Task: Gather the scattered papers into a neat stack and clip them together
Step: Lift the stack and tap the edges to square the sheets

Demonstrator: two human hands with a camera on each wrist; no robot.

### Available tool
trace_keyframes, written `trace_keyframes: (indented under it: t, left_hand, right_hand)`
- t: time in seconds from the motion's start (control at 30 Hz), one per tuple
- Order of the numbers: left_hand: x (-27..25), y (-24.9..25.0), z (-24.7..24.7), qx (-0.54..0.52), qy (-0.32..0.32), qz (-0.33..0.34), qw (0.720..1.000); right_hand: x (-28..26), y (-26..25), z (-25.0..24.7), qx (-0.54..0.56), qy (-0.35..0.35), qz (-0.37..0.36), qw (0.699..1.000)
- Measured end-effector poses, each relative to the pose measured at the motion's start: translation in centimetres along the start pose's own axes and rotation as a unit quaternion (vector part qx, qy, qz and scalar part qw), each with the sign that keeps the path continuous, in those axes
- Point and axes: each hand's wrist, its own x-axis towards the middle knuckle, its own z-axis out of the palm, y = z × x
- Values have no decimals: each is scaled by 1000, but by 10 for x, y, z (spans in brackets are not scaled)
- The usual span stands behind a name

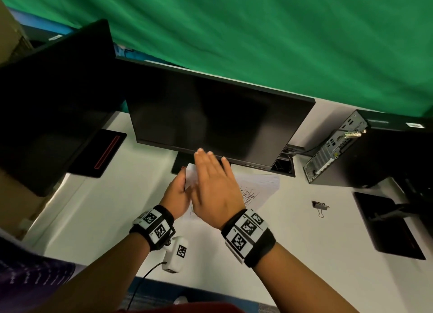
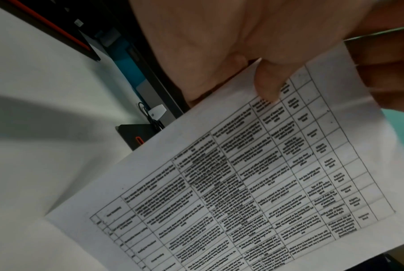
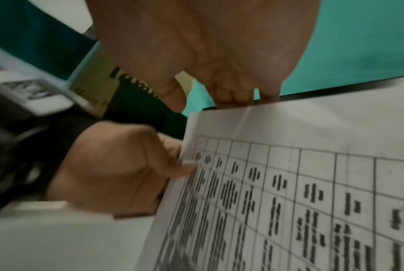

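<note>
A stack of white papers [image 1: 260, 184] printed with tables is held tilted up off the white desk [image 1: 105, 207], in front of the middle monitor. My left hand [image 1: 180, 188] grips the stack's left edge, thumb [image 2: 268, 82] pressed on the printed top sheet [image 2: 242, 183]. My right hand [image 1: 215, 184] is flat with straight fingers over the stack; in the right wrist view its fingertips [image 3: 233, 95] sit against the top edge of the sheets [image 3: 289, 183], near the left hand [image 3: 117, 168]. A black binder clip [image 1: 319, 206] lies on the desk to the right, apart from both hands.
A dark monitor [image 1: 220, 116] stands just behind the papers, a second one [image 1: 54, 97] at the left. A computer tower [image 1: 375, 148] and a black stand base [image 1: 386, 223] are at the right. A white device [image 1: 175, 254] with a cable lies near the front edge.
</note>
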Motion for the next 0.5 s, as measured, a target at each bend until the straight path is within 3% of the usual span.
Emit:
trace_keyframes:
  t: [0.07,0.17,0.23,0.33,0.4,0.5]
  left_hand:
    - [-2,-4,-4,76,-17,28,997]
    - [-5,-5,-2,129,-4,17,992]
    - [-6,-2,0,156,-29,35,987]
    - [-7,1,-11,193,-97,51,975]
    - [-6,1,-28,212,-127,28,969]
    - [-3,-2,-59,260,-126,1,957]
  right_hand:
    - [7,8,-11,8,3,27,1000]
    - [12,15,-27,-57,-125,85,987]
    - [9,19,-33,-85,-137,71,984]
    - [0,34,-45,-46,-88,85,991]
    - [-7,54,-52,48,-33,124,990]
    - [-24,96,-55,252,23,189,949]
